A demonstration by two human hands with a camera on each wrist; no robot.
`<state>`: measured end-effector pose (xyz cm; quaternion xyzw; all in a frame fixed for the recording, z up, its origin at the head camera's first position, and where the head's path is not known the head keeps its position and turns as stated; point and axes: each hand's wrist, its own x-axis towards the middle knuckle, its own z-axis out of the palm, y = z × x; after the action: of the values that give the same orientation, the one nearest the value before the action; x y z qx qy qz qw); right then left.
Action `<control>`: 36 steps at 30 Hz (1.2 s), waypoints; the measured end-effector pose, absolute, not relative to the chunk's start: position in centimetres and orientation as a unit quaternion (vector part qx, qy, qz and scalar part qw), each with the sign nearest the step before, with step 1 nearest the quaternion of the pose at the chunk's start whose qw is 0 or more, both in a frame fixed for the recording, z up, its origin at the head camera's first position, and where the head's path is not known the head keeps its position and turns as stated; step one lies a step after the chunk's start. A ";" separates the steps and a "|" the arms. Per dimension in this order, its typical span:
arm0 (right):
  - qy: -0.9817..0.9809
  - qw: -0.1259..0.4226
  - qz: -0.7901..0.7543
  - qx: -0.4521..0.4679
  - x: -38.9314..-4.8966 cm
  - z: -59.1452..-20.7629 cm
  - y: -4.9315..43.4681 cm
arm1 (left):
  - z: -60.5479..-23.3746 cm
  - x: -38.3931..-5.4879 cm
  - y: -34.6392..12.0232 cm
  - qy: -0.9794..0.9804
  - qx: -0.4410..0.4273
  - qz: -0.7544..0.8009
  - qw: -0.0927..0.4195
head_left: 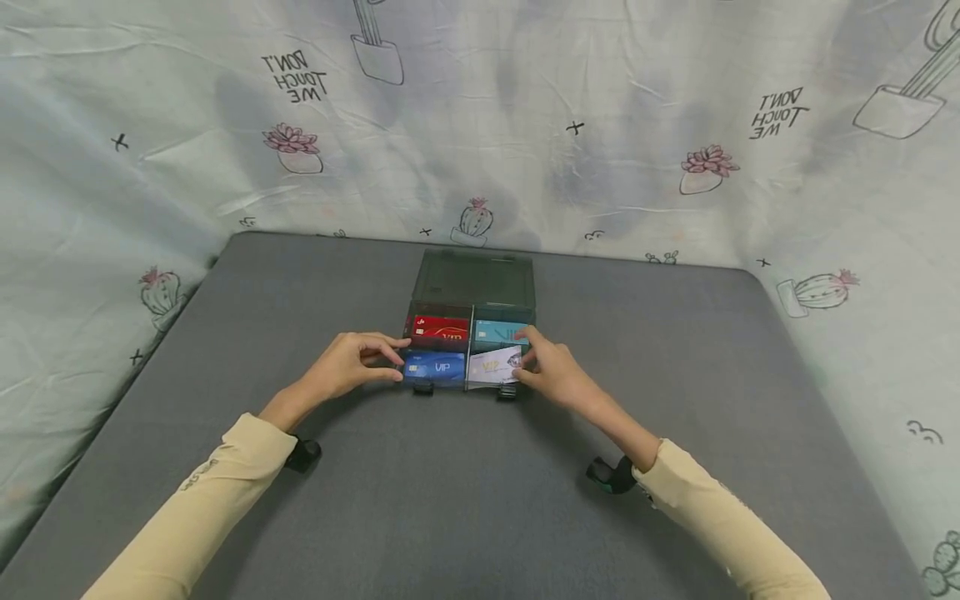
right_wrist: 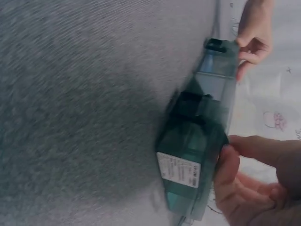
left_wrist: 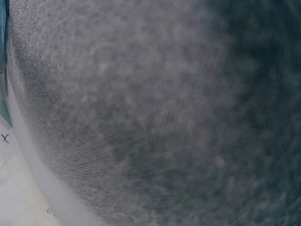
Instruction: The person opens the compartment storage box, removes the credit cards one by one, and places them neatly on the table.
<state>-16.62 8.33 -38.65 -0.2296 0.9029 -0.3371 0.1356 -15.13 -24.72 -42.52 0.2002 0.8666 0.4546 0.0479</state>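
Observation:
A dark translucent box lies open on the table, its lid folded back. Its compartments hold a red card, a teal card, a blue card and a white card, the white one slightly askew. My left hand touches the box's left side with thumb and index finger spread along the edge. At the right side my right hand pinches the white card's right end, its index finger over the teal card. In the right wrist view my right fingers are at the box's upper edge.
The grey table has a patterned curtain behind it. Two black latches project from the box's front. A label is stuck on its right wall. The left wrist view shows mostly blurred table surface.

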 end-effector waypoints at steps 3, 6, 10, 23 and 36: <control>0.897 0.129 -0.347 -0.242 -16.8 -39.1 8.3 | -42.6 -15.2 -24.7 0.866 0.199 0.457 0.049; 0.888 0.131 -0.373 -0.234 -17.1 -39.5 8.6 | -42.7 -15.2 -24.7 0.865 0.199 0.457 0.050; 0.861 0.154 -0.448 -0.184 -17.4 -39.8 9.5 | -42.6 -15.2 -24.6 0.868 0.200 0.453 0.045; 0.767 0.225 -0.588 -0.122 -17.9 -39.9 11.7 | -42.5 -15.6 -24.7 0.864 0.196 0.462 0.048; 0.706 0.284 -0.641 -0.099 -19.1 -39.6 16.0 | -42.1 -15.7 -24.9 0.864 0.203 0.458 0.054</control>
<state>-19.13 16.03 -39.63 -0.0992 0.7056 -0.6414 0.2842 -15.73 -24.90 -42.13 0.2027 0.8637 0.4584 0.0535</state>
